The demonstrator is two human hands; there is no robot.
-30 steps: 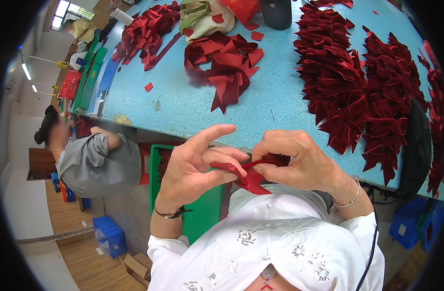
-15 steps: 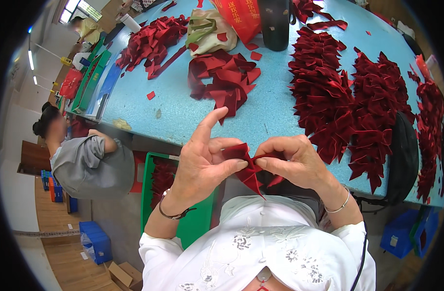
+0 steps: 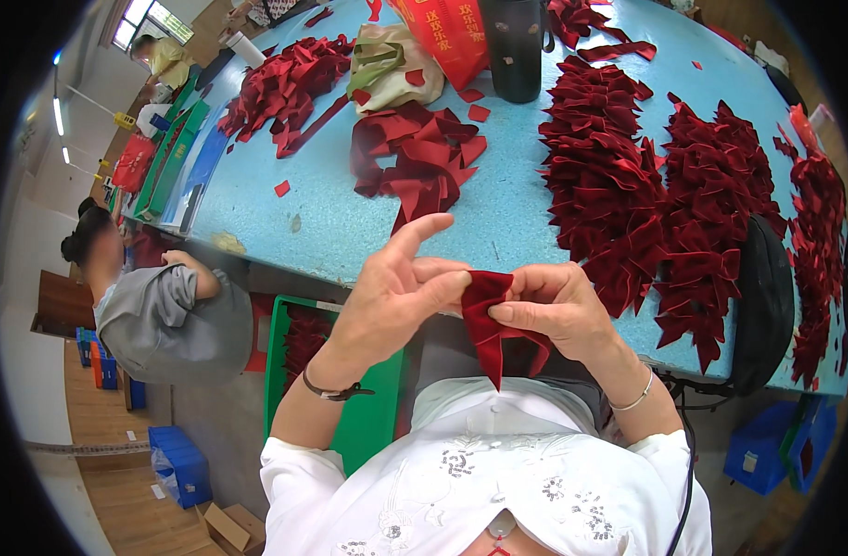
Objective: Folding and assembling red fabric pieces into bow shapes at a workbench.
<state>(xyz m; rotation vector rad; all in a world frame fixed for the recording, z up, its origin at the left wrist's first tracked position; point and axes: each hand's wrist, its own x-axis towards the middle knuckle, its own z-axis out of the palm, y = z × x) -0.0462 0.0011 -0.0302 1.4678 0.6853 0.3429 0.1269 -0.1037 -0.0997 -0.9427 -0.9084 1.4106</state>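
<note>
Between my two hands, over the table's near edge, is a folded dark red velvet ribbon (image 3: 487, 320) with pointed tails hanging down. My left hand (image 3: 401, 292) pinches its upper left edge with the thumb and a finger, while the index finger stretches out beyond. Thumb and fingers of my right hand (image 3: 558, 310) close on the ribbon's right side; part of it is hidden under them. A loose heap of red ribbon strips (image 3: 419, 153) lies on the blue table (image 3: 294, 199) past my left hand. To the right lie long rows of finished-looking red bows (image 3: 600, 176).
Farther off are another ribbon heap (image 3: 290, 83), a cloth bag (image 3: 396, 69), a red bag (image 3: 442, 37) and a black bottle (image 3: 517, 51). A green crate (image 3: 373, 408) with red pieces stands below my left forearm. A black bag (image 3: 765, 301) hangs at the right edge. A person in grey (image 3: 178, 320) sits left.
The ribbon has turned so its broad face shows and its tails hang lower. My left fingers now pinch its upper edge, and my right hand has shifted slightly left.
</note>
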